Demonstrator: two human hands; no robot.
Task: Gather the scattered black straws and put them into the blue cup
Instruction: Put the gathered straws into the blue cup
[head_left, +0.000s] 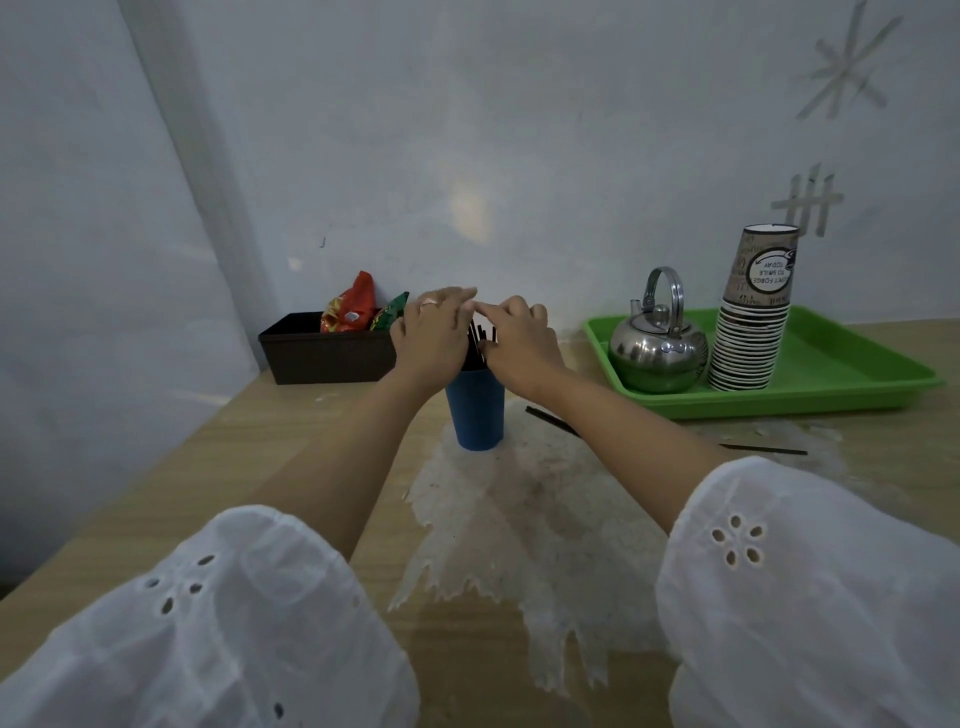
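A plain blue cup (475, 410) stands upright on the worn wooden table (182, 493), packed with thin black straws (477, 338) that stand near vertical, tips above its rim. Two loose straws lie flat to the cup's right, the near straw (550, 420) slanting, the far straw (763, 449) almost crosswise. The left hand (434, 332) lays fairly straight fingers over the tips; the right hand (514, 340) curls against them, whether pinching one I cannot tell.

Stack of brown printed paper cups (752, 332): oval label on top cup, upside down, reads "DON'T FORGET TO SMILE TODAY". Red snack packet (352, 305) print unreadable.
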